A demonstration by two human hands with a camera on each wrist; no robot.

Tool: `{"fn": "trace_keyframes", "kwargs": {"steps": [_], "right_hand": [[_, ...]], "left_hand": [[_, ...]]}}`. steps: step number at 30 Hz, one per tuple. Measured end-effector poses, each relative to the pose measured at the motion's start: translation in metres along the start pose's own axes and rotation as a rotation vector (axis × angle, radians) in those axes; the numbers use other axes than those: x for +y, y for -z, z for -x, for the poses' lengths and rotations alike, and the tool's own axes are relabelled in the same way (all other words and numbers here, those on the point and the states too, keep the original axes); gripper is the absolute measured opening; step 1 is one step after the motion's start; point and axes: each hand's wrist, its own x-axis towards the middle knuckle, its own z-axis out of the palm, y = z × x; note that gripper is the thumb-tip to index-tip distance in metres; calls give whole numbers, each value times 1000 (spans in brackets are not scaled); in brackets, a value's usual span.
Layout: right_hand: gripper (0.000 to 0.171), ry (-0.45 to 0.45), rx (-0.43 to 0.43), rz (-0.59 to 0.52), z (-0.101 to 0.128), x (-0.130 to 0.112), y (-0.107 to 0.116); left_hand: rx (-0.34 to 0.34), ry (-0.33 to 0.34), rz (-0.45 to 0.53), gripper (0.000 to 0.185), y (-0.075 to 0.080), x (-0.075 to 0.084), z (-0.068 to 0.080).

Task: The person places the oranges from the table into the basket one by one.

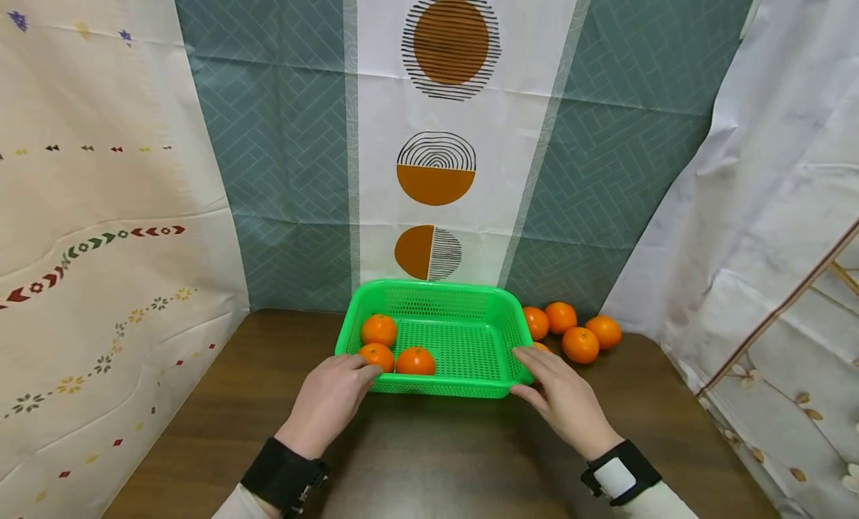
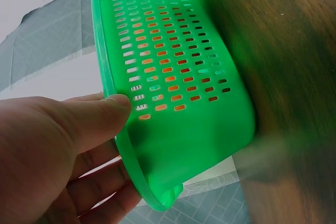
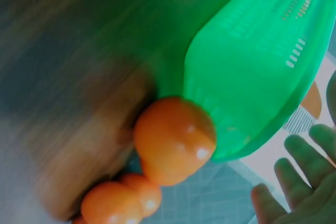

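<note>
A green plastic basket (image 1: 463,388) with perforated walls sits on the table, three oranges (image 1: 416,361) inside at its left. My left hand (image 1: 333,400) grips its near left corner. In the left wrist view the thumb (image 2: 113,111) presses the outside of the rim (image 2: 107,72), and the other fingers lie beyond it. At the near right corner is my right hand (image 1: 564,400), fingers extended and thumb spread apart. The right wrist view shows those fingers (image 3: 299,174) straight, a little off the basket wall (image 3: 236,66), holding nothing.
Several loose oranges (image 1: 580,345) lie on the table right of the basket, one close against its wall (image 3: 176,137). Wooden tabletop (image 1: 429,459) extends in front. Patterned cloth (image 1: 295,168) hangs behind, with more cloth along both sides.
</note>
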Motion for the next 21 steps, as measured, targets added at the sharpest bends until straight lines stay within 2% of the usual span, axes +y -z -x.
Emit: {"fn": "trace_keyframes", "kwargs": {"steps": [11, 21], "right_hand": [[81, -97, -41, 24, 8, 33, 1], [91, -87, -56, 54, 13, 61, -5]], "left_hand": [[-6, 13, 7, 21, 1, 1, 1], [-4, 14, 2, 20, 0, 2, 0]]}}
